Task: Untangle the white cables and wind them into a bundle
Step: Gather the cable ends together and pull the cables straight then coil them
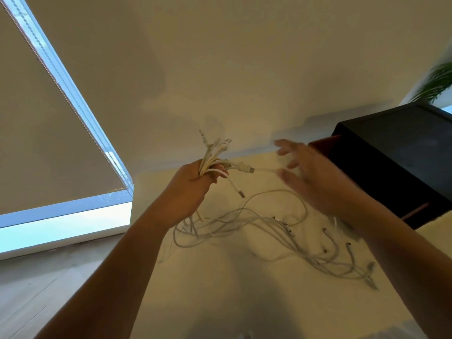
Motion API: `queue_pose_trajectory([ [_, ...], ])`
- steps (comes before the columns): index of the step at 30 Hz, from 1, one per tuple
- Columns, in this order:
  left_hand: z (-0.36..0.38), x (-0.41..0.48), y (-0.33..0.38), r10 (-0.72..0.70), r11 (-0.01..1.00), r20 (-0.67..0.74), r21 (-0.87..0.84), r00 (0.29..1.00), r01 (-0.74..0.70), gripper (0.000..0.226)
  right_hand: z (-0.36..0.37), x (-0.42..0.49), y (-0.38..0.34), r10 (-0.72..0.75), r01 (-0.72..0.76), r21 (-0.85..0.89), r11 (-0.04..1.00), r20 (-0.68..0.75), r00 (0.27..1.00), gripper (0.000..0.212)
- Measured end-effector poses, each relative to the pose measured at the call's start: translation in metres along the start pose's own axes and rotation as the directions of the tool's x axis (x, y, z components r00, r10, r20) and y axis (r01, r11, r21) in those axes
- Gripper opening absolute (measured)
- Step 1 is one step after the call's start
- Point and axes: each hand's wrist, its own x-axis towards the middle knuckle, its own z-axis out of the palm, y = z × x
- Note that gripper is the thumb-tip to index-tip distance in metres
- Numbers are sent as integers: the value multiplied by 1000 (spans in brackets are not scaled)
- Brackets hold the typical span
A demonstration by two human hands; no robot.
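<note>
Now your left hand (193, 189) squeezes the plug ends of the white cables (256, 228) together so they line up, while your blurry right hand (308, 174) reaches in, fingers spread wide.

Cables (269, 231) sprawl on the table (220, 289), box (396, 162) at right behind.

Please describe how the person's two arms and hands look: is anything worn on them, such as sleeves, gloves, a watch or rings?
Both forearms are bare as far as the frame shows; no sleeves are visible. The left hand and right hand wear no gloves. No watch or bracelet shows on either wrist. The right hand's fingers are motion-blurred, so rings there cannot be ruled out.
</note>
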Motion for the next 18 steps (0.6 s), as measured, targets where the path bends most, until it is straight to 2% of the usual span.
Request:
queue_pose_trajectory([
  [1, 4, 0, 2, 12, 1000, 7, 23, 1000, -12, 33, 5, 2, -7, -59, 61, -38, 997, 41, 997, 47],
  [3, 10, -2, 3, 27, 998, 12, 52, 1000, -27, 33, 17, 6, -18, -110, 114, -31, 993, 107, 988, 34],
  [6, 14, -4, 1, 39, 995, 3, 88, 999, -39, 33, 26, 9, -26, -57, 35, 199, 979, 107, 993, 38],
  [9, 12, -7, -1, 57, 990, -49, 130, 997, -50, 26, 33, 7, -30, -50, 30, 255, 967, 74, 996, 40],
  [18, 17, -13, -1, 199, 957, -118, 235, 973, -167, 18, 38, 9, -23, -18, 16, 47, 999, 26, 999, 42],
])
